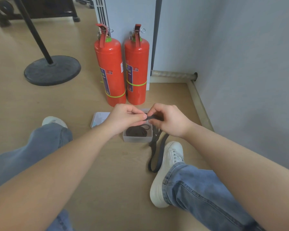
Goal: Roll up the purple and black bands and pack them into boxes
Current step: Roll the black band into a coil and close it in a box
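Observation:
My left hand (125,118) and my right hand (168,120) meet above a clear plastic box (137,139) on the floor. Both pinch the top end of a black band (157,157) between thumb and fingers. The rest of this band hangs down from my right hand and trails in a long loop on the floor beside my right shoe. Inside the box lies a dark coiled band (137,130). A flat clear lid (98,119) lies left of the box, partly hidden behind my left hand.
Two red fire extinguishers (122,70) stand just beyond the box against a white panel. A round black stand base (52,70) sits at the far left. A grey wall with a skirting edge (200,105) runs along the right. My legs and white shoes (167,172) flank the box.

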The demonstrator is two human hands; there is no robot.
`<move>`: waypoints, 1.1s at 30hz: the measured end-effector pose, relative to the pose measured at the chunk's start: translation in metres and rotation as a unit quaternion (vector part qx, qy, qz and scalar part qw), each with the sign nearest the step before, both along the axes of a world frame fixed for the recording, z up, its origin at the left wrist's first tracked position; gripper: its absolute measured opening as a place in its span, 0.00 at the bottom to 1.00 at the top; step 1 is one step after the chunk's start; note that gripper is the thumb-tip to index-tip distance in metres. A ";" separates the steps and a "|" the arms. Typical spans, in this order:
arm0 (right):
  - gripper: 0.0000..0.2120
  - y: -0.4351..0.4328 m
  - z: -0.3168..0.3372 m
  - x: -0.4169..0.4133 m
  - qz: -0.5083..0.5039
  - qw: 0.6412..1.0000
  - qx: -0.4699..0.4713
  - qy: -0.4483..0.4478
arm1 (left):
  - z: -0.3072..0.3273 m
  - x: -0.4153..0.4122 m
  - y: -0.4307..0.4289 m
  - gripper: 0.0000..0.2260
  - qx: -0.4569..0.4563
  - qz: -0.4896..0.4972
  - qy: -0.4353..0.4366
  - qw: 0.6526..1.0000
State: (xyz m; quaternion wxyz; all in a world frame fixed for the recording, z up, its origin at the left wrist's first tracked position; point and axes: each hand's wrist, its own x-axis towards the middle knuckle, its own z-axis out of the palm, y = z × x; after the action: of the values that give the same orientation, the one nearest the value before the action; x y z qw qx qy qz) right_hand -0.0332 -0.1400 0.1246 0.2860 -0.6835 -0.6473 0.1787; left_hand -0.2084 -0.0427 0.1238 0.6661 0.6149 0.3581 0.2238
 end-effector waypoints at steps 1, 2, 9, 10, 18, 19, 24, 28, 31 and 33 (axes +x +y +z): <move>0.06 0.000 0.001 0.000 -0.002 1.000 0.001 0.001 | 0.000 0.000 0.000 0.05 -0.008 -0.003 -0.010 1.000; 0.05 -0.001 0.002 -0.001 -0.006 1.000 0.003 0.003 | 0.001 -0.001 -0.001 0.06 -0.014 -0.001 -0.021 1.000; 0.03 0.000 0.004 -0.005 0.014 1.000 -0.012 -0.023 | 0.000 -0.003 0.003 0.07 -0.017 -0.034 0.021 0.999; 0.03 -0.002 0.002 -0.006 0.013 1.000 -0.011 -0.018 | 0.001 -0.004 0.003 0.07 -0.015 -0.042 0.030 0.999; 0.08 -0.021 -0.020 -0.011 -0.045 0.998 0.023 0.033 | -0.003 -0.005 0.002 0.05 0.160 -0.132 0.164 0.964; 0.07 -0.021 -0.022 -0.011 -0.049 0.998 0.023 0.034 | -0.005 -0.005 0.000 0.05 0.180 -0.131 0.168 0.960; 0.08 -0.017 -0.021 -0.012 -0.090 0.985 0.033 0.142 | -0.009 -0.003 -0.011 0.15 0.146 -0.094 0.125 0.977; 0.09 -0.018 -0.025 -0.013 -0.109 0.968 0.017 0.227 | -0.010 0.001 -0.012 0.18 0.169 -0.077 0.115 0.976; 0.05 -0.016 -0.029 -0.010 -0.111 0.970 0.011 0.214 | -0.013 0.001 -0.014 0.16 0.185 -0.060 0.135 0.972; 0.04 -0.013 -0.027 -0.009 -0.120 0.965 0.017 0.231 | -0.016 0.002 -0.016 0.15 0.117 -0.020 0.070 0.990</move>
State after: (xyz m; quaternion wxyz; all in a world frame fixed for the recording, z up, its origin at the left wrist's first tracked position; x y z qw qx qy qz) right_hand -0.0419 -0.1533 0.0979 0.4589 -0.6911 -0.4801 0.2853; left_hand -0.2060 -0.0589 0.1081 0.5671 0.7097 0.3629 0.2076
